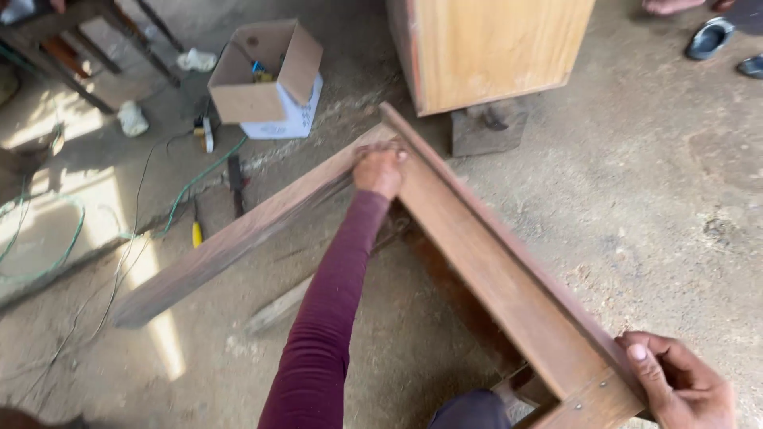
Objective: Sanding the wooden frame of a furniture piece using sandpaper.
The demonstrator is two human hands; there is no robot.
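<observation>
A brown wooden frame (493, 262) stands tilted over the concrete floor, its two long boards meeting in a corner at the top. My left hand (378, 170), at the end of a maroon sleeve, grips that far corner where the boards join. My right hand (683, 383) clasps the outer edge of the near corner at the lower right, beside a joint with small nail heads. A second board (230, 238) of the frame runs down to the left.
An open cardboard box (266, 71) sits on a white box behind the frame. A light plywood cabinet (493, 48) rests on a block. Green cables (183, 195), a yellow-handled tool (197, 232), a loose wooden strip (278, 306) and sandals (710, 37) lie around.
</observation>
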